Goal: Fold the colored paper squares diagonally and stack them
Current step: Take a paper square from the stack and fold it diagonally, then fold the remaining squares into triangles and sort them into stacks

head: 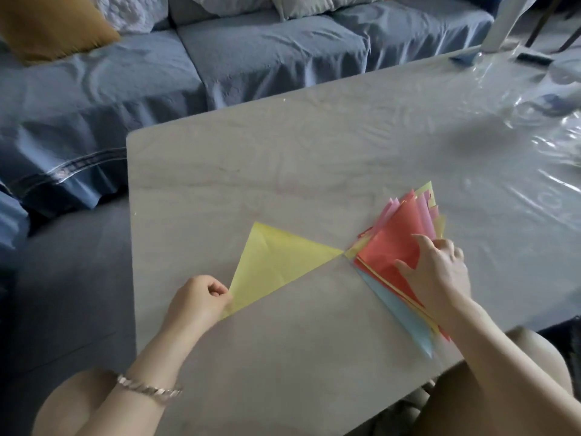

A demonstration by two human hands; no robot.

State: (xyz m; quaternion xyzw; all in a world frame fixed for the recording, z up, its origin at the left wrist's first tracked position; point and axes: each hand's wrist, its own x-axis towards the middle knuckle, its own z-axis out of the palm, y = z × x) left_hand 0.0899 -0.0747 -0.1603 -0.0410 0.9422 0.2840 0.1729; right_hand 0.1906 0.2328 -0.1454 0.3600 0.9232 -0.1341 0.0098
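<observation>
A yellow paper folded into a triangle (276,262) lies flat on the pale table (283,165). My left hand (198,298) pinches its near-left corner. To the right sits a fanned stack of colored papers (399,247) with a red sheet on top and pink, yellow and light blue edges showing. My right hand (437,272) rests on that stack, thumb on the red sheet and fingers curled at its right edge. The yellow triangle's right tip touches the stack's left corner.
A blue-covered sofa (220,67) runs behind the table with a mustard cushion (53,26) at the left. Clear plastic sheeting (534,127) wrinkles over the table's right part. My knees show below the table's near edge.
</observation>
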